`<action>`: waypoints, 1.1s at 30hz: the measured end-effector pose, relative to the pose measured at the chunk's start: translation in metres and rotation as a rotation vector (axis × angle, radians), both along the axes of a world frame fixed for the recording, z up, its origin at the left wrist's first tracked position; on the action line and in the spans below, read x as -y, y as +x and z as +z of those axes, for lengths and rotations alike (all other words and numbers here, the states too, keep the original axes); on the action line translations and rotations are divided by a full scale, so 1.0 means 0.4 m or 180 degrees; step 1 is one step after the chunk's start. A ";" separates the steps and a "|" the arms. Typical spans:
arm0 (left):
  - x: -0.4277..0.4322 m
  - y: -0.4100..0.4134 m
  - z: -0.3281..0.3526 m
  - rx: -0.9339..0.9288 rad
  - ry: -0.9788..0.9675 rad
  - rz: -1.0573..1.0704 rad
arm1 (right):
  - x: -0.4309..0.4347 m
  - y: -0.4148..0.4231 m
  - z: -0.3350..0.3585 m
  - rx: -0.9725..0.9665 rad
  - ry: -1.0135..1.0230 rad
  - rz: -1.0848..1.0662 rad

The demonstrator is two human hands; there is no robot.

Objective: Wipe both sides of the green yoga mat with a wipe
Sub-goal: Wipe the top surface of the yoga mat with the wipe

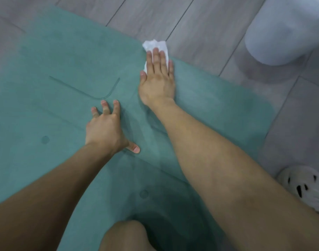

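The green yoga mat point(64, 69) lay flat on the floor point(200, 24), its length running from far left to near right. The right hand point(157, 78), fingers straight, pressed the wipe point(156, 45) at the far edge. The left hand point(106, 127), spread flat and holding nothing, braced nearer the middle

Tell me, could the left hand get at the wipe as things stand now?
Probably not cleanly. The mat between the left hand and the wipe is bare, but the right hand lies flat over most of it, leaving only its far end showing.
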State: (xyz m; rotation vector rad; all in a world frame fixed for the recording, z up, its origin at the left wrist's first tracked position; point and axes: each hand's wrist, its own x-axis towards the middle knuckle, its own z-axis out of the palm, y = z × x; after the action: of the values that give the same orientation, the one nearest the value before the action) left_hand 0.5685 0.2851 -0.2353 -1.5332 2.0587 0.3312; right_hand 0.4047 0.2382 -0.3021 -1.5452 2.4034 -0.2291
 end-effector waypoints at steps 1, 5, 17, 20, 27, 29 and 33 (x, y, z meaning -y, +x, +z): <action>-0.002 0.001 -0.001 -0.0015 0.0020 0.0012 | -0.049 -0.025 -0.005 -0.0002 0.0058 -0.0013; -0.007 -0.018 0.008 -0.0082 0.0087 -0.0029 | -0.363 -0.227 -0.008 -0.0238 0.0179 -0.0809; -0.003 -0.008 0.003 -0.0123 -0.0167 -0.0099 | -0.179 -0.058 -0.012 -0.0242 -0.0209 0.0809; -0.003 0.001 0.007 -0.0117 -0.0144 -0.0091 | -0.368 0.012 -0.004 -0.0255 -0.0040 0.1912; -0.070 0.124 0.029 -0.0190 0.0058 0.0946 | -0.336 -0.249 0.054 -0.0492 0.0495 0.1056; -0.117 0.185 0.012 -0.0261 -0.0002 0.1299 | -0.255 -0.216 0.050 -0.0393 0.0412 0.0744; -0.140 0.211 -0.017 -0.0232 -0.0095 0.1220 | -0.312 0.102 0.022 -0.0209 0.0097 0.1957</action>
State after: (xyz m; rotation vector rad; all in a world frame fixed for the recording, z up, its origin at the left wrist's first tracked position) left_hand 0.6531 0.3410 -0.2420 -1.9598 1.8194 0.5064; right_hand 0.4454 0.3631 -0.2935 -2.2020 1.8394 -0.0119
